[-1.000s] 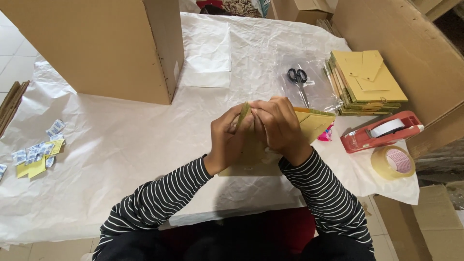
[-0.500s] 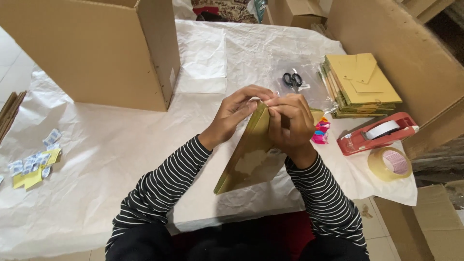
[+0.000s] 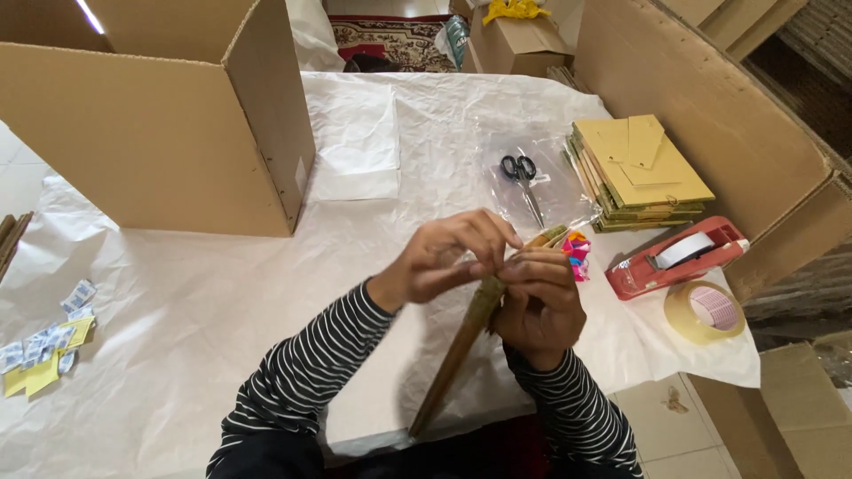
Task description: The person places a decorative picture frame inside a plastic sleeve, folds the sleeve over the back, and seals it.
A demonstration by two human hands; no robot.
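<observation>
Both hands meet above the near edge of the table [image 3: 213,266], which is covered in crinkled white paper. The brown envelope [image 3: 461,341] they hold now stands almost edge-on to the camera, a thin slanted strip running from the fingers down toward the person's lap, whereas half a second ago its broad face was visible and a second ago it lay lower and flatter under the hands; it has been turned and lifted, so the work has moved to its upper end. The left hand [image 3: 444,257] reaches across from the left, its fingertips pressed together in a pinch on the envelope's top edge. The right hand [image 3: 537,306] wraps the upper part from the right, fingers curled and closed around it. Just beyond the knuckles a small multicoloured item [image 3: 577,253] lies on the table. Farther right sit a red tape dispenser [image 3: 679,257] and a roll of clear tape [image 3: 706,312], with a stack of yellow-brown envelopes [image 3: 639,173] and black scissors [image 3: 522,177] beyond them. A large open cardboard box [image 3: 169,133] stands far left, and small paper slips [image 3: 44,350] lie at the near left.
</observation>
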